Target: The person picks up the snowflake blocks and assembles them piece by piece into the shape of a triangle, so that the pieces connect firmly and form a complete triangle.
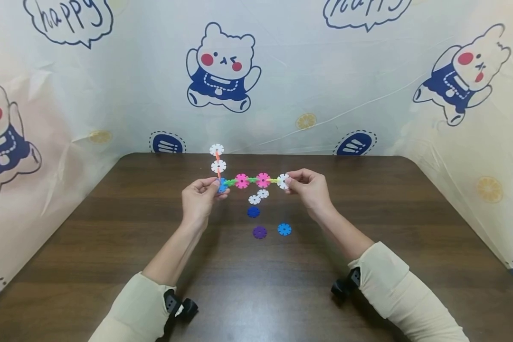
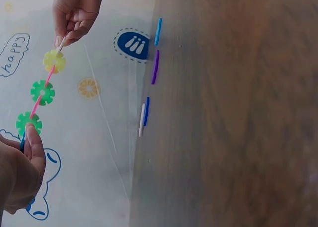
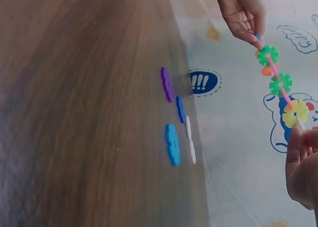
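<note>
A chain of interlocking snowflake discs is held up above the table between both hands. My left hand (image 1: 196, 202) pinches the blue disc (image 1: 223, 185) at its left end. My right hand (image 1: 314, 190) pinches the white disc (image 1: 283, 181) at the other end. Between them run green discs (image 2: 42, 92), pink discs (image 1: 242, 181) and a yellow disc (image 3: 295, 113). From the blue end a branch rises, with orange discs edge-on and white discs (image 1: 218, 166) facing the head view. My fingers partly cover both end discs.
Loose discs lie flat on the brown table (image 1: 239, 285): joined-looking white discs (image 1: 258, 196), a dark blue disc (image 1: 253, 212), a purple disc (image 1: 260, 232) and a light blue disc (image 1: 284, 229). A printed curtain (image 1: 282, 85) hangs behind the table's far edge.
</note>
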The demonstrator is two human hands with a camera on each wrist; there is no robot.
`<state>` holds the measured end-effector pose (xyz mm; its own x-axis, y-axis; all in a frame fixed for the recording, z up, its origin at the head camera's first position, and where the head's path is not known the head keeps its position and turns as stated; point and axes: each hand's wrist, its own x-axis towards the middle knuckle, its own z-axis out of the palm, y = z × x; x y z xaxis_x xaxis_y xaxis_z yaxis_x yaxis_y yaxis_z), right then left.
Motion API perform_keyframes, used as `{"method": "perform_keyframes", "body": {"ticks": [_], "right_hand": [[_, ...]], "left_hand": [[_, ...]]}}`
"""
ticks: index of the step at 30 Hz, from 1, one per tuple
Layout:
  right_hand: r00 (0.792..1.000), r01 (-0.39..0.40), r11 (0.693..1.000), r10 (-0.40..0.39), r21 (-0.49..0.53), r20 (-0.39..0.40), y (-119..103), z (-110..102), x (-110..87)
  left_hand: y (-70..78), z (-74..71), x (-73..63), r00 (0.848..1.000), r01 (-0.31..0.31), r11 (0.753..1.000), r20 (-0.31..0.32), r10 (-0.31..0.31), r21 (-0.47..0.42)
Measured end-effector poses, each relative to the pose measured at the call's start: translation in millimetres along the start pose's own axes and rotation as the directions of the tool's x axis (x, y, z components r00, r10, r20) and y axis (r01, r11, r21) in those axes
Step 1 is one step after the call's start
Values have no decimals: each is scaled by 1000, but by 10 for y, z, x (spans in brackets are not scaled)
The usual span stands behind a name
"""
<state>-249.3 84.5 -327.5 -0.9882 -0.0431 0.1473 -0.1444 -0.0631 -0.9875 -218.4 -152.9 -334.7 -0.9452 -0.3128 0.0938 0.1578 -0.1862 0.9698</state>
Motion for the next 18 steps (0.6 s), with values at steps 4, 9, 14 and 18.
{"method": "perform_keyframes", "body": {"ticks": [4, 9, 14, 18], "right_hand": [[1000, -7, 1000, 7, -14, 13, 2, -26, 9], [999, -32, 999, 33, -39, 31, 14, -68, 40], [999, -27, 998, 30, -49, 45, 28, -118, 76], [998, -23, 999, 25, -43, 55, 26, -145, 84]], "left_hand": [[15, -3, 8, 1000, 10, 1000, 9, -10, 24], [37, -3, 8, 1000, -9, 999, 30, 8, 36], [45, -1, -2, 998, 9, 999, 62, -13, 53], [51, 7, -13, 997, 19, 998, 71, -23, 65]]}}
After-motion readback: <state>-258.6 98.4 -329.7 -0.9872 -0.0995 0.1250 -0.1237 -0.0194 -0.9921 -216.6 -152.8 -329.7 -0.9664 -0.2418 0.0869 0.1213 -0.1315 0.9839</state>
